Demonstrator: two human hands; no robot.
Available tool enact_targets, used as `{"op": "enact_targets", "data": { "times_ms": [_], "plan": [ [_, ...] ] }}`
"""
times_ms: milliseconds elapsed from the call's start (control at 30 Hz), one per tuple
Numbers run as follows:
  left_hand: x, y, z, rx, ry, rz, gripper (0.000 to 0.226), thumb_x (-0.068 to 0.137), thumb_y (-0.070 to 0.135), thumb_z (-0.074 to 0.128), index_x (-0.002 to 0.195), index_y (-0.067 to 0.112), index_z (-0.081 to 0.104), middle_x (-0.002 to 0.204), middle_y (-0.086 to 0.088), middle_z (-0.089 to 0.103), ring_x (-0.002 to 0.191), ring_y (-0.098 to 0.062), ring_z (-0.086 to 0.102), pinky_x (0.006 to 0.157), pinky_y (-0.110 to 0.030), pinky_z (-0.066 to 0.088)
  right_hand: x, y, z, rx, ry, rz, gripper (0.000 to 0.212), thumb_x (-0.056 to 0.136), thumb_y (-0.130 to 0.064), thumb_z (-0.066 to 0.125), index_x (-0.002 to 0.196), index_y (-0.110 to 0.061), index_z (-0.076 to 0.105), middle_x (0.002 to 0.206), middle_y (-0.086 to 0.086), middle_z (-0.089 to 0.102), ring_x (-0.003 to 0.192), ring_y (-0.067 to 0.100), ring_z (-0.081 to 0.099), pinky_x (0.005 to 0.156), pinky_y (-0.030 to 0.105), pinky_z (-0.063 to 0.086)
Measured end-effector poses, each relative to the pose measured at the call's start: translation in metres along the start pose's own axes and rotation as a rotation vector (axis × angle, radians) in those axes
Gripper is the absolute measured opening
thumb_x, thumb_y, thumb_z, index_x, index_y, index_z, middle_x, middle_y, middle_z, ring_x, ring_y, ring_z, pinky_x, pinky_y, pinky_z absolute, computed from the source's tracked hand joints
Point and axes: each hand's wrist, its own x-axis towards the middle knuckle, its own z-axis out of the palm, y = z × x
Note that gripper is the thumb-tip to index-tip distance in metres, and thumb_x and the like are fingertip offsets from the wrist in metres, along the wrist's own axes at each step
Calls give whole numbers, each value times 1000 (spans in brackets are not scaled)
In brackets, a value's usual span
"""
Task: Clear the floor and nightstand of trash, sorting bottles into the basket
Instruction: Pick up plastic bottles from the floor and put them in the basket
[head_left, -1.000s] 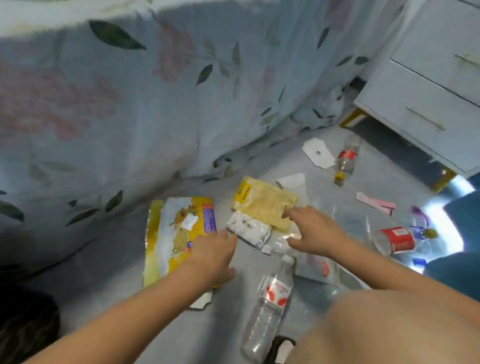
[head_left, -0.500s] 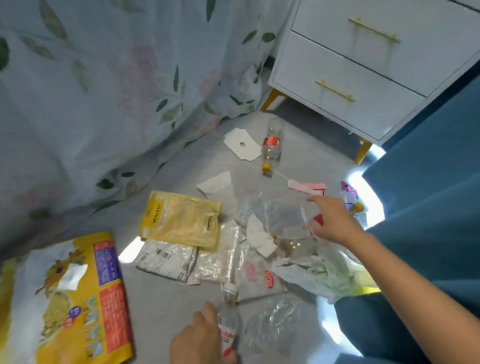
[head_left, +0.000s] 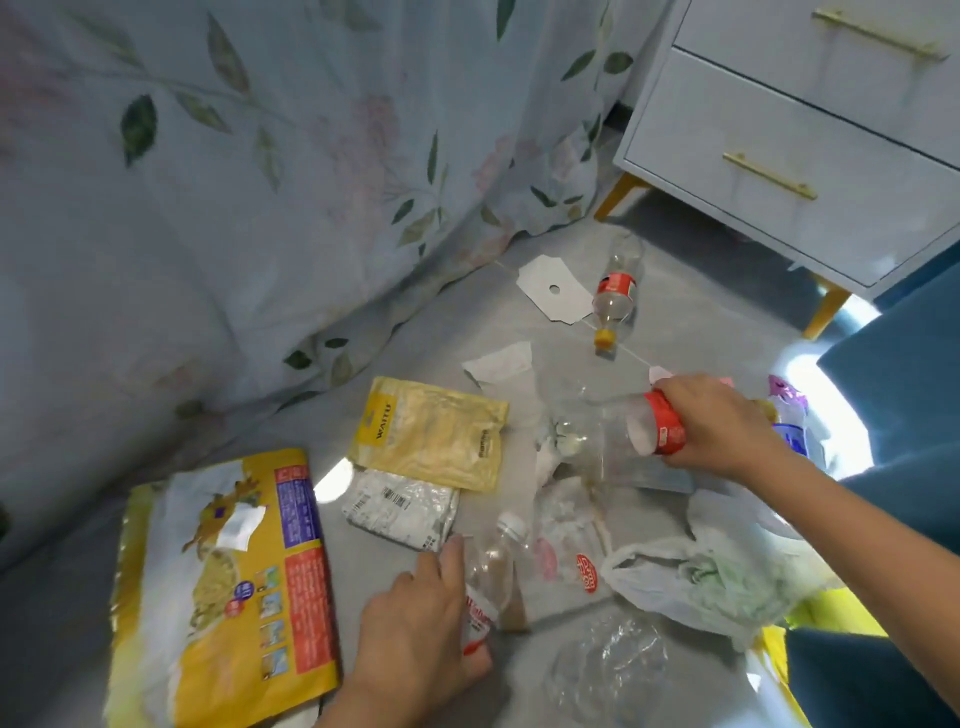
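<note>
Both hands are busy, and each one holds a bottle. My left hand (head_left: 415, 618) is curled round a clear bottle with a white cap (head_left: 491, 566) lying on the floor. My right hand (head_left: 719, 423) grips a bottle with a red label (head_left: 654, 431) and holds it just above the mess. One more bottle with an orange cap (head_left: 613, 296) lies on its side near the nightstand (head_left: 779, 130), so I count three bottles. I see three flat packets: a big yellow bag (head_left: 223, 587), a small yellow pouch (head_left: 431, 431) and a silver packet (head_left: 402, 506) that touches the pouch. Two white paper scraps lie about, one white card with a hole (head_left: 553, 288) and one torn white paper (head_left: 498, 364). A white plastic bag (head_left: 696, 577) sits by my right arm with something green inside, but I cannot tell what it is. Some clear wrappers (head_left: 608, 670) lie around too. All of it rests on a grey floor (head_left: 67, 644). A flowery bedsheet (head_left: 260, 182) hangs down at the left, and the white nightstand has two drawers with gold handles.
</note>
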Motion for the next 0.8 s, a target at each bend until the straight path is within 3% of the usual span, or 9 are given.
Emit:
{"op": "enact_targets", "data": {
  "times_ms": [133,267,467,667,800],
  "plan": [
    [-45,-71,-73,128,235,-118,92,72,56,54,147,21,13,125,-1,47,105,-24,60,74,-35,49,16,-102,-83,58,171,-229,60,56,-37,74,110,-20,53,101,4,63,93,28,60,75,37,51],
    [-63,-118,-128,206,291,-192,91,69,58,58,143,22,18,123,1,49,107,-24,60,75,-34,49,23,-165,-135,83,255,-332,74,59,-39,76,124,-21,47,111,5,61,100,29,57,81,40,50],
    [-200,-206,-196,294,434,-320,88,68,63,58,138,26,20,117,2,51,104,-23,60,69,-33,44,-6,-327,-250,107,368,-597,76,56,-45,73,123,-21,46,110,5,61,99,29,58,81,43,52],
    [-362,-288,-191,183,493,-582,86,64,49,65,137,36,22,113,4,51,104,-22,58,66,-30,39,-81,-508,-305,147,342,-932,70,58,-48,73,119,-29,44,107,-6,57,97,18,56,79,39,53],
    [-463,-339,-158,77,520,-820,82,65,48,64,135,32,25,111,5,49,103,-22,57,63,-30,37,-139,-634,-313,121,308,-1174,69,60,-47,73,119,-24,43,103,-4,57,93,16,56,80,35,51]
  ]
}}
